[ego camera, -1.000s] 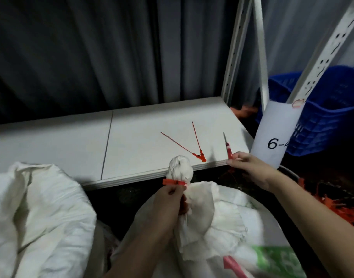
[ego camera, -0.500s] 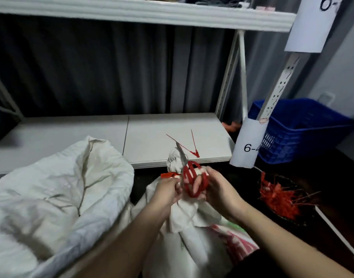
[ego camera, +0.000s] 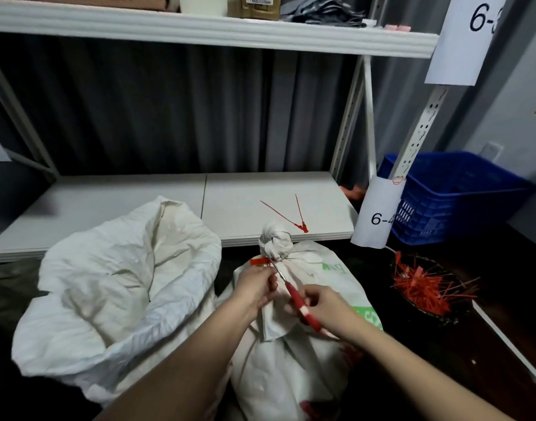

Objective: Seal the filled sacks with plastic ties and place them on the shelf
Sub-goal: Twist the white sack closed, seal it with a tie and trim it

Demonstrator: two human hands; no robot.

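Observation:
A filled white sack [ego camera: 294, 354] stands before me, its twisted neck [ego camera: 274, 242] bound by a red plastic tie [ego camera: 259, 261]. My left hand [ego camera: 254, 284] pinches the tie's tail just below the neck. My right hand [ego camera: 323, 305] grips red-handled scissors [ego camera: 300, 302], whose blades point up at the tie beside the neck. Two loose red ties [ego camera: 300, 224] lie on the low white shelf [ego camera: 139, 205] behind the sack. A second white sack [ego camera: 118, 284] sits open on the left.
A dark bowl of red ties [ego camera: 427, 287] rests on the floor at right. Behind it stands a blue crate [ego camera: 452, 192]. A shelf post [ego camera: 412, 147] carries paper labels. The upper shelf [ego camera: 200, 28] holds boxes and bags.
My right hand picked the scissors off the shelf edge, brought them to the sack's neck and lowered its grip, blades now at the tie. The view has tilted upward.

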